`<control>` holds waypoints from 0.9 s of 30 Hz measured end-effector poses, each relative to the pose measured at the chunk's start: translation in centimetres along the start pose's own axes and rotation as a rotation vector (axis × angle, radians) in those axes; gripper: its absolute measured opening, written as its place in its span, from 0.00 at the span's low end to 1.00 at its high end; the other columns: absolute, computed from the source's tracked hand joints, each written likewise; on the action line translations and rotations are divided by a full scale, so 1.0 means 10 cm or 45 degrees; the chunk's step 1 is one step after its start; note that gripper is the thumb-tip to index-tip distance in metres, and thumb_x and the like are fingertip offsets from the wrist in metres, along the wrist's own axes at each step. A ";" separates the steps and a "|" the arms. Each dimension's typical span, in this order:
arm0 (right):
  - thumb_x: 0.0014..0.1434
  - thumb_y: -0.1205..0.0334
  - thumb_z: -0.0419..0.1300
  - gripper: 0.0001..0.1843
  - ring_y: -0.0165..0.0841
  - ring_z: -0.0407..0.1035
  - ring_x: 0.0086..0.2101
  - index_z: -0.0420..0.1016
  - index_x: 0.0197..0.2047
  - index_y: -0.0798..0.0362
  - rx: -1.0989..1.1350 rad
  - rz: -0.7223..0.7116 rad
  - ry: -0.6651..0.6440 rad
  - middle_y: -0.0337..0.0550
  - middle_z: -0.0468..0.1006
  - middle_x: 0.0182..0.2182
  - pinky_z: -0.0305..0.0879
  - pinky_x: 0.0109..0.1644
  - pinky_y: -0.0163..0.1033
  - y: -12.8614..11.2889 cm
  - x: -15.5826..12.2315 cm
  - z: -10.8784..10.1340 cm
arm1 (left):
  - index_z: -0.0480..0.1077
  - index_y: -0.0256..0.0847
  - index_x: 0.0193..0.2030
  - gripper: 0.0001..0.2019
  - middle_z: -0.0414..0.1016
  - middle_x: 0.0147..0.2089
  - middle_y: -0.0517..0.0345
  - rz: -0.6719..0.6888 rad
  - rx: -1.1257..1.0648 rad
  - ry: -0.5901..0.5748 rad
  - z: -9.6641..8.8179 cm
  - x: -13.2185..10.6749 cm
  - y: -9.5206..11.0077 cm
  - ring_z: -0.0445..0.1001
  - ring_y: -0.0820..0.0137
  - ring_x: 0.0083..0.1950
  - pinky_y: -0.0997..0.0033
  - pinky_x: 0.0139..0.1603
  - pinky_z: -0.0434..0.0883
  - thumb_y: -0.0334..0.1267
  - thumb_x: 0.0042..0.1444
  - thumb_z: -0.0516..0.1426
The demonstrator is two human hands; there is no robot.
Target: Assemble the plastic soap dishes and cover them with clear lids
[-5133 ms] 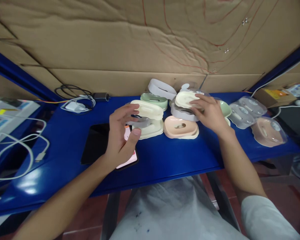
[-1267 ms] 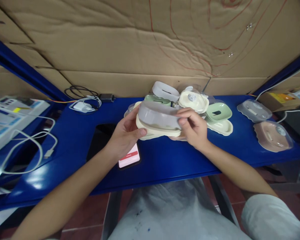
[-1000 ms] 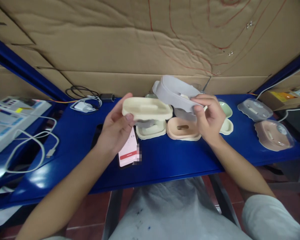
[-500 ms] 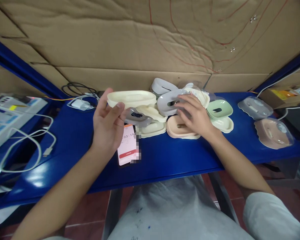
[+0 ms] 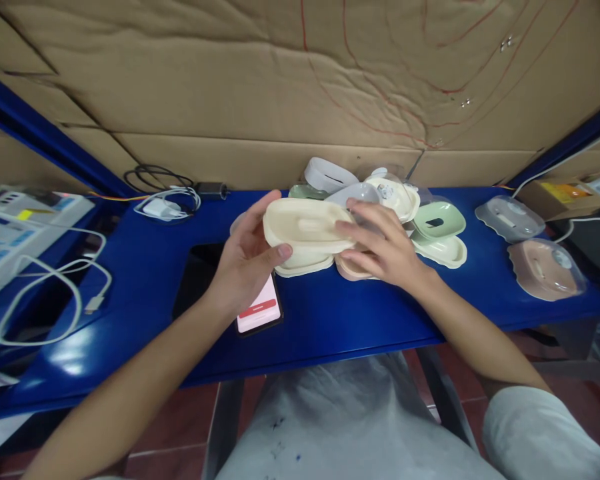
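Observation:
My left hand [image 5: 247,260] grips the left end of a cream oval plastic soap dish [image 5: 303,223], thumb on its near rim. The dish is held above the table, its hollow inside tilted towards me. At its right end, my right hand [image 5: 387,247] has its fingers closed over the edge. Beneath it lie another cream dish [image 5: 305,267] and a peach dish [image 5: 353,268], both partly hidden. Just behind the held dish is a grey-lilac dish [image 5: 353,195], partly covered by my right fingers.
Green [image 5: 437,220] and white [image 5: 450,252] dishes lie to the right, a pale lilac ring-shaped part [image 5: 330,175] at the back. Two clear-lidded boxes, grey [image 5: 510,217] and pink [image 5: 547,267], stand farther right. A lit phone [image 5: 260,310] lies near my left wrist; white cables [image 5: 83,293] are at left.
The cream dish has moved right and lower in my left hand, tilting its inside towards me. My right hand has left the grey-lilac dish and taken the cream dish's right end.

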State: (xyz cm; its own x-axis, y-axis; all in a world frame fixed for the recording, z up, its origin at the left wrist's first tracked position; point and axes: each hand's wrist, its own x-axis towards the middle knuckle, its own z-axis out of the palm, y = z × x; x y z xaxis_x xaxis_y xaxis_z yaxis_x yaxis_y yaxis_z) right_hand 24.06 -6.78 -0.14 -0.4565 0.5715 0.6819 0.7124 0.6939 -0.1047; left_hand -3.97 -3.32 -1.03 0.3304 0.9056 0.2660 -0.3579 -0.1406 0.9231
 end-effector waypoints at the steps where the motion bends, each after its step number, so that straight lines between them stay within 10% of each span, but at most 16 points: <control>1: 0.75 0.50 0.60 0.20 0.46 0.74 0.63 0.76 0.67 0.38 0.027 -0.046 0.019 0.45 0.79 0.64 0.72 0.66 0.59 -0.02 0.00 0.00 | 0.72 0.58 0.70 0.38 0.75 0.71 0.55 -0.004 0.006 -0.030 0.00 0.00 -0.01 0.73 0.51 0.72 0.53 0.69 0.77 0.47 0.52 0.77; 8: 0.72 0.61 0.63 0.17 0.42 0.78 0.52 0.79 0.62 0.39 -0.053 -0.075 0.159 0.42 0.85 0.50 0.72 0.59 0.54 0.01 0.02 -0.09 | 0.67 0.66 0.72 0.39 0.68 0.76 0.58 0.001 0.084 -0.141 0.01 0.01 -0.02 0.78 0.55 0.67 0.52 0.64 0.81 0.41 0.56 0.75; 18: 0.75 0.48 0.55 0.20 0.49 0.75 0.57 0.79 0.60 0.47 -0.253 0.470 0.169 0.53 0.81 0.56 0.69 0.65 0.60 0.65 0.06 -0.13 | 0.79 0.51 0.55 0.18 0.74 0.62 0.57 -0.052 0.198 0.026 0.03 0.02 -0.01 0.80 0.72 0.43 0.71 0.41 0.80 0.39 0.59 0.72; 27: 0.75 0.49 0.51 0.24 0.49 0.69 0.66 0.76 0.66 0.45 -0.364 0.660 0.156 0.57 0.78 0.64 0.62 0.72 0.59 0.83 -0.29 -1.00 | 0.82 0.45 0.50 0.11 0.81 0.40 0.56 -0.072 0.278 0.027 0.01 0.01 -0.02 0.80 0.68 0.38 0.69 0.37 0.77 0.42 0.62 0.70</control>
State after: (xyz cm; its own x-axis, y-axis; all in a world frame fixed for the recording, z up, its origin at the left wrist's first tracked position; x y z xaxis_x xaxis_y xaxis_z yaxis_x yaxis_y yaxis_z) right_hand 36.70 -7.07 4.24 0.0410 0.7373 0.6743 0.9484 0.1838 -0.2586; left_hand -3.75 -3.25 -1.20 0.3255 0.9223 0.2084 -0.1410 -0.1705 0.9752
